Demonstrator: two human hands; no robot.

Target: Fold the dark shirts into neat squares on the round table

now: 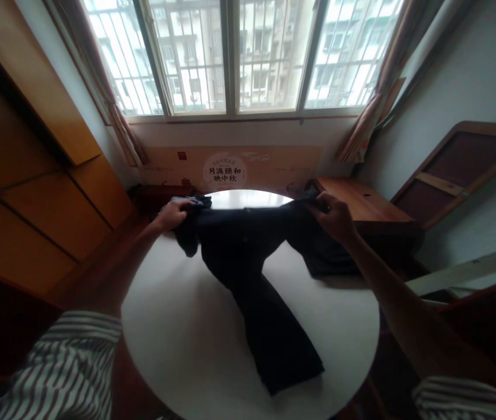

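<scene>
A dark pair of trousers (239, 256) is stretched between my hands over the round white table (178, 338). Its top edge runs level from one hand to the other, and one leg slants down toward me, the hem lying on the tabletop. My left hand (174, 213) is closed on the top left corner. At the top right corner, my right hand (334, 216) pinches the cloth. Beneath the right hand lies a dark folded cloth (333, 262), partly covered. More dark cloth (187, 239) shows under the left hand; whether it belongs to the trousers I cannot tell.
Behind the table on the right stands a wooden cabinet (362, 198), with a framed wooden panel (462, 169) leaning by the wall. Yellow-brown cupboards (42, 216) line the left side. A printed banner (274, 163) lies below the barred window (230, 58).
</scene>
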